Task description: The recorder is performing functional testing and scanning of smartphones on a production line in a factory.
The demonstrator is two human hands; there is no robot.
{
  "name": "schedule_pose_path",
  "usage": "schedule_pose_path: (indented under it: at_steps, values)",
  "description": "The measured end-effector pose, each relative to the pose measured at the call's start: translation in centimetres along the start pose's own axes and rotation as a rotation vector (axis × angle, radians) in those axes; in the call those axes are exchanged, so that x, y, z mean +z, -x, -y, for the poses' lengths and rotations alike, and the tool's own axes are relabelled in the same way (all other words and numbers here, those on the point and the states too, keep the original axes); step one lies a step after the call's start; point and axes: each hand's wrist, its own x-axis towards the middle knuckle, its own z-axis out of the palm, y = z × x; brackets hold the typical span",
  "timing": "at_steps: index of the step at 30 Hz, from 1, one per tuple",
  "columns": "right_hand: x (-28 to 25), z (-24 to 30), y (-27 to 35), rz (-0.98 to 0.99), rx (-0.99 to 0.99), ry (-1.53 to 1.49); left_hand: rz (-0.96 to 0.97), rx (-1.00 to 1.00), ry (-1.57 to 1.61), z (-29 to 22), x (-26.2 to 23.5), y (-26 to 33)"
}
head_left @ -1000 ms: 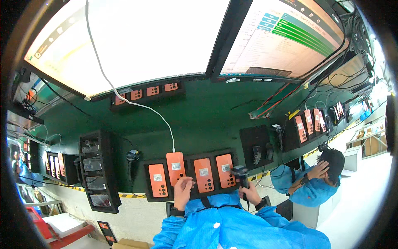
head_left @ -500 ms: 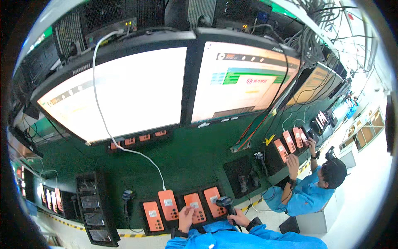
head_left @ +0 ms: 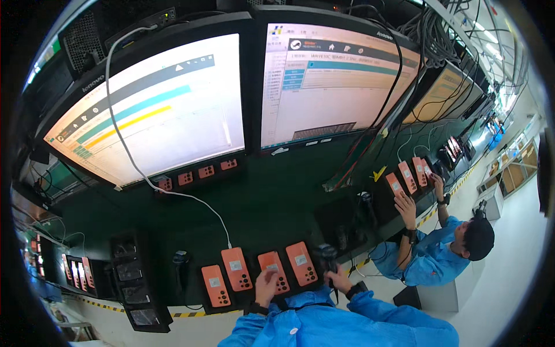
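Observation:
Several orange handheld devices sit side by side in a black holder (head_left: 254, 298) at the near edge of the green bench. My left hand (head_left: 266, 285) rests on the third orange device (head_left: 275, 269), fingers on its lower half. My right hand (head_left: 337, 280) grips a black handheld scanner (head_left: 326, 257) just right of the fourth orange device (head_left: 301, 263). A white cable (head_left: 191, 198) runs down to the second orange device (head_left: 236, 268). My blue sleeves fill the lower edge.
Two large lit monitors (head_left: 173, 110) (head_left: 329, 81) stand behind the bench. A second black scanner (head_left: 181, 261) stands at left beside an empty black tray rack (head_left: 134, 280). At right, a person in blue (head_left: 439, 254) handles more orange devices (head_left: 408, 177). Cable bundles hang top right.
The view has tilted upward, so the monitors fill more of the picture and the devices sit lower. My left hand stays on the third device and my right hand keeps the scanner.

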Motion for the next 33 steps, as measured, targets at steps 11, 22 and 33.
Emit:
schedule_pose_path:
  at_steps: [11, 22, 33]
  values:
    - [-1.8, -6.3, -11.9, -0.226, -0.163, 0.597, 0.151, 0.003, -0.386, -0.7, 8.3, -1.7]
    - [2.6, 7.5, -19.4, -0.309, -0.545, 0.929, -0.17, 0.21, -0.418, 3.6, 9.5, -4.2]
    - [5.0, 14.1, -8.9, 0.395, -0.62, 0.599, -0.024, 0.126, -0.337, -8.6, 7.8, -0.4]
